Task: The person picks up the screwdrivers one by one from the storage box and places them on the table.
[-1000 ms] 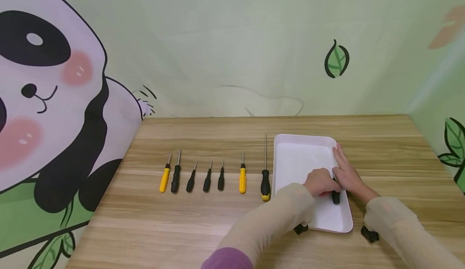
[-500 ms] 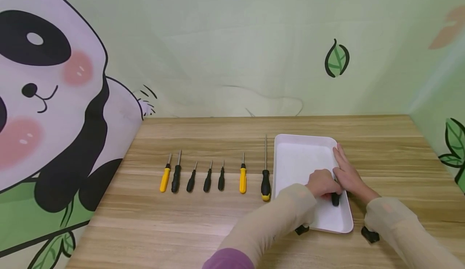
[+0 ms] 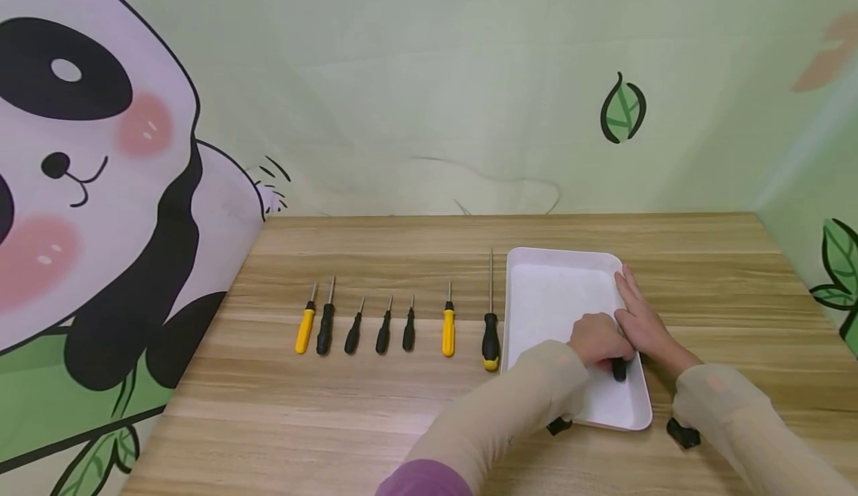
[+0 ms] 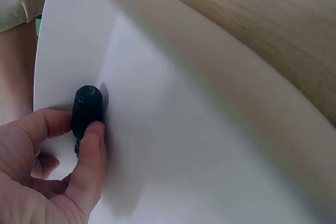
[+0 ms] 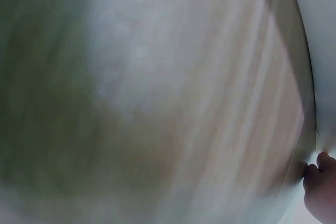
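My left hand (image 3: 599, 338) reaches into the white tray (image 3: 553, 284) near its right wall. In the left wrist view its thumb and a finger pinch the black handle of a screwdriver (image 4: 87, 109), whose rounded butt points away from the palm. The shaft is hidden behind the fingers. My right hand (image 3: 646, 325) lies along the outside of the tray's right wall, fingers straight and touching the rim. Only a small part of that hand shows in the right wrist view, at the lower right edge.
Left of the tray lies a row of screwdrivers on the wooden table (image 3: 302, 421): a long black-and-yellow one (image 3: 491, 339), a yellow one (image 3: 447, 332), several black ones and another yellow one (image 3: 304, 332). A patterned wall (image 3: 429, 109) stands behind the table.
My left hand has shifted slightly to the right with the screwdriver, closer to the tray's right wall. The right hand, the tray and the row of screwdrivers stay in place.
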`<state>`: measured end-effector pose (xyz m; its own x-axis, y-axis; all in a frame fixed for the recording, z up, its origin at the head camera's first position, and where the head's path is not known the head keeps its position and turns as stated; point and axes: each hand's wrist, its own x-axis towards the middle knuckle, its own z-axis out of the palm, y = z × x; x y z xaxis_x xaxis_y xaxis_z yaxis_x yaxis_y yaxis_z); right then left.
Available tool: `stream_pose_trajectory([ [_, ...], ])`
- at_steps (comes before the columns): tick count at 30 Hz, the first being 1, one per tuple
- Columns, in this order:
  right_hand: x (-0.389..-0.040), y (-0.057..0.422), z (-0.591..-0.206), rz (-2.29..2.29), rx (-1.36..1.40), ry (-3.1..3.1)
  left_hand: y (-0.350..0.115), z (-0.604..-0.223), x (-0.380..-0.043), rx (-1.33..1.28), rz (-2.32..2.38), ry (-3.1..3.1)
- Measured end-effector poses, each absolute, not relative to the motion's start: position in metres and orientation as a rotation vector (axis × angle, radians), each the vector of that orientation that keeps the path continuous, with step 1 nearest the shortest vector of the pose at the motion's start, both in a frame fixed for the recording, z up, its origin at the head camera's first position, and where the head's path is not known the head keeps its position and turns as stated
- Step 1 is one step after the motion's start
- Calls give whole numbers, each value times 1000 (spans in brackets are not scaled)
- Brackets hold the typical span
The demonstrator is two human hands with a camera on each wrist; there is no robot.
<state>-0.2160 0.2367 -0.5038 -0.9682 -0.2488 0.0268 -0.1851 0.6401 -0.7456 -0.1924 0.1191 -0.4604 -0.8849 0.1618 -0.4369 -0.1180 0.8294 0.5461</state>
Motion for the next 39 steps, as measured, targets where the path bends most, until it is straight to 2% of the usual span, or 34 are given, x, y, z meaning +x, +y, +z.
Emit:
stream_pose_trajectory([
  [22, -216, 235, -502, -1261, -400, 2792, 111, -460, -194, -33, 798, 2519],
  [39, -218, 237, -505, -1284, -384, 2766, 99, -448, -215, -158, 801, 2497],
])
